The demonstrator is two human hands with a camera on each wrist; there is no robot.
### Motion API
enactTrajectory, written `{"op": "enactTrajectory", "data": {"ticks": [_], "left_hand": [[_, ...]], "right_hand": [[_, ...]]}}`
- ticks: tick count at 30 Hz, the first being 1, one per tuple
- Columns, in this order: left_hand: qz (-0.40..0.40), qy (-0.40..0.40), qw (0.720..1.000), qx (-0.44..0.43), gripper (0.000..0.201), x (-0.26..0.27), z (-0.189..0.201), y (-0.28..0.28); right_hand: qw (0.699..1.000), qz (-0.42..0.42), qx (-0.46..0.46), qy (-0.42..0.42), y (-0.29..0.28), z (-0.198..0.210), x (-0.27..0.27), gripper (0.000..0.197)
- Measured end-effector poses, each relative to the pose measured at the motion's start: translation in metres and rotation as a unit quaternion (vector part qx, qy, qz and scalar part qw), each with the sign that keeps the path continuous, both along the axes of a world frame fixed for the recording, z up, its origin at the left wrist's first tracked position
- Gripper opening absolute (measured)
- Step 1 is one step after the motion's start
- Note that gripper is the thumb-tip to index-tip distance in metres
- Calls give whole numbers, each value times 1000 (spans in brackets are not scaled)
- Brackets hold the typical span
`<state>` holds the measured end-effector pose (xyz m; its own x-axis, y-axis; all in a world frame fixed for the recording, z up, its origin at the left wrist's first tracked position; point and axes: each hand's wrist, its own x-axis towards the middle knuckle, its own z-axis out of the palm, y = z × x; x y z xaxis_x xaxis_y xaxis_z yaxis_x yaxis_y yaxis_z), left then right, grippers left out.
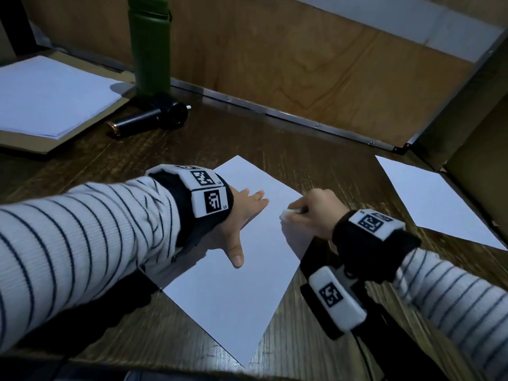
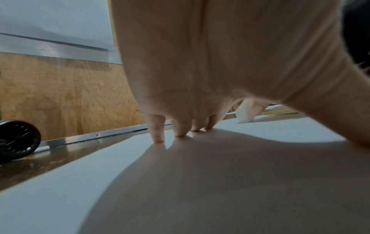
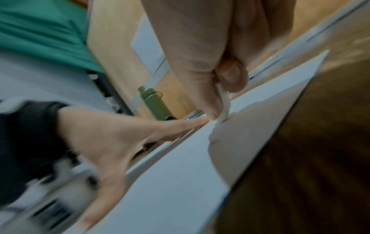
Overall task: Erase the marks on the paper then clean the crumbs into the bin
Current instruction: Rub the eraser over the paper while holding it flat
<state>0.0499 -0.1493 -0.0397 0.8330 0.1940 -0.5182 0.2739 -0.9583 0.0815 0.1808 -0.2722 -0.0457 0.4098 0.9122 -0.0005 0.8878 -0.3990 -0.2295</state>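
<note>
A white sheet of paper (image 1: 242,270) lies skewed on the dark wooden table. My left hand (image 1: 242,213) lies flat on its upper left part, fingers straight and thumb spread; in the left wrist view the fingertips (image 2: 159,139) press the paper (image 2: 100,182). My right hand (image 1: 313,213) pinches a white eraser (image 1: 287,214) whose tip touches the sheet near its right edge. The right wrist view shows the eraser (image 3: 224,104) between thumb and finger on the paper (image 3: 180,182), blurred. No marks or crumbs are plain on the sheet.
A green bottle (image 1: 149,45) stands at the back left, with a black cylindrical device (image 1: 154,116) lying before it. A pad of white paper (image 1: 46,92) is at far left. Another white sheet (image 1: 437,202) lies at right. Wooden panels wall the back and right.
</note>
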Motion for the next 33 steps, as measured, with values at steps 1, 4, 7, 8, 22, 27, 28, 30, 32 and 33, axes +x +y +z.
{"op": "enactTrajectory", "data": {"ticks": [1, 4, 7, 8, 22, 27, 28, 30, 32, 33], "left_hand": [[2, -1, 1000, 4, 133, -1, 1, 0], [5, 0, 1000, 8, 134, -2, 0, -1], [5, 9, 1000, 12, 136, -2, 0, 0], [4, 9, 1000, 11, 136, -1, 0, -1], [26, -1, 998, -48, 123, 0, -2, 18], [46, -9, 998, -41, 116, -2, -5, 30], [45, -3, 998, -33, 118, -1, -5, 29], [36, 2, 999, -24, 121, 0, -4, 28], [29, 1, 999, -24, 122, 0, -2, 29], [28, 1, 999, -22, 122, 0, -2, 30]], "right_hand": [[1000, 17, -3, 1, -1, 0, -6, 35], [987, 143, -63, 20, -14, 2, -40, 35], [978, 182, -90, 49, -15, 3, -45, 32], [983, 163, -75, 46, -10, 3, -37, 35], [972, 144, -88, 165, -19, 1, -44, 25], [972, 122, -89, 182, -12, 2, -41, 24], [975, 118, -88, 166, -7, 3, -40, 26], [984, 94, -81, 131, 7, 7, -32, 29], [992, 52, -65, 93, 26, 10, -17, 30], [995, 28, -60, 77, 35, 12, -8, 27]]}}
